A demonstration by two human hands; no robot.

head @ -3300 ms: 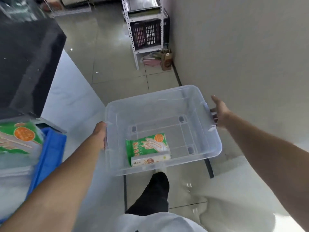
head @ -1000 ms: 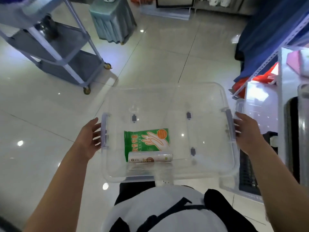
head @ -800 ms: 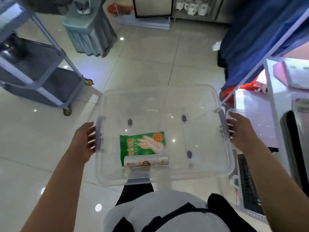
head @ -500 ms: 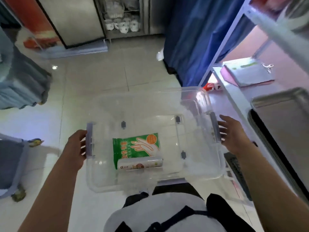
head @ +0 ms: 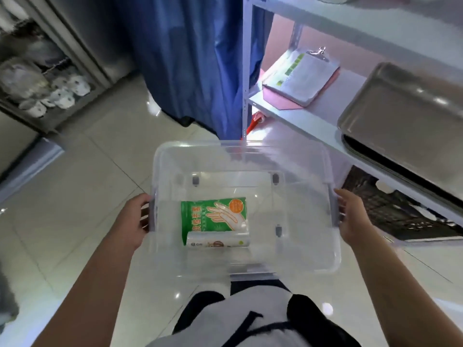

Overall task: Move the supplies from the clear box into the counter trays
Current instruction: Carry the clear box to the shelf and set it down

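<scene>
- Two bare arms reach forward, one on each side of the clear box (head: 313,246), and hold it up above the floor.
- The left hand (head: 130,221) is on the box's left side. Its fingers (head: 145,209) curl around the purple handle there and grip it.
- The right hand (head: 353,219) is on the box's right side. Its palm presses on the handle, and its fingers (head: 342,196) lie straight along the rim, a little spread.
- A green glove pack (head: 213,214) lies flat on the bottom of the box, nearer the left hand.
- A white roll (head: 218,242) lies on its side on the near edge of the glove pack, touching it.
- To the right of the box is the tabletop (head: 308,121). A metal tray (head: 406,111) sits on it.
- A clipboard (head: 300,76) with papers lies on the tabletop, past the box's far right corner.
- A blue curtain (head: 190,58) hangs behind the box.
</scene>
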